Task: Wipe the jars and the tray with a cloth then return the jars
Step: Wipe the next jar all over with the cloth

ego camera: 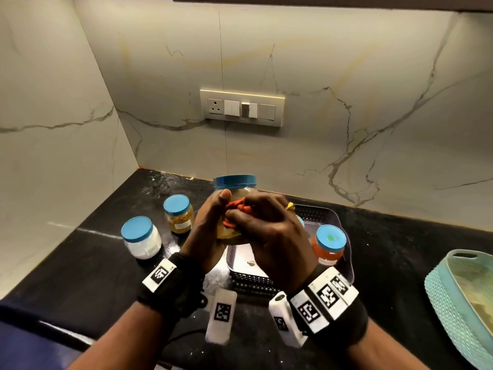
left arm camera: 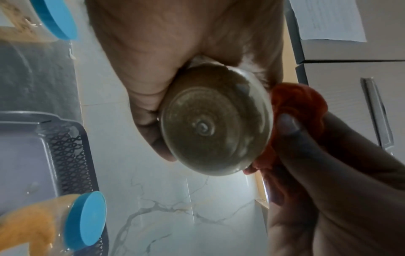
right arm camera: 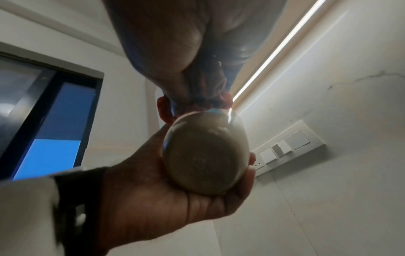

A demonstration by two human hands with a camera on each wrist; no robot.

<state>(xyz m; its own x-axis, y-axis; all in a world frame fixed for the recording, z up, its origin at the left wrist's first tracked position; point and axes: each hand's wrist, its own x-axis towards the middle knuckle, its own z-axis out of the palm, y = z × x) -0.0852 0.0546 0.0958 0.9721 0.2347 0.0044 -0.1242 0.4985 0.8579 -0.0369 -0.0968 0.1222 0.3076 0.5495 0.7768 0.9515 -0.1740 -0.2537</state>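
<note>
A clear jar with a blue lid point(ego camera: 234, 182) is held up over the black counter, its round base facing both wrist cameras point(left arm camera: 215, 121) point(right arm camera: 206, 155). My left hand point(ego camera: 210, 222) grips it from the left, fingers curled round its body point(right arm camera: 164, 199). My right hand point(ego camera: 269, 231) holds a bunched orange cloth point(ego camera: 240, 206) point(left arm camera: 300, 97) against the jar's near side. The grey tray point(ego camera: 320, 212) lies beneath and to the right, with an orange-filled jar point(ego camera: 329, 244) inside. A white-powder jar point(ego camera: 141, 237) and a yellow-grain jar point(ego camera: 179, 213) stand on the counter to the left.
A teal woven basket point(ego camera: 458, 303) sits at the right edge of the counter. Two white marker blocks point(ego camera: 221, 313) lie near the front edge. Marble walls close the back and left, with a switch panel point(ego camera: 241, 108) behind the jar.
</note>
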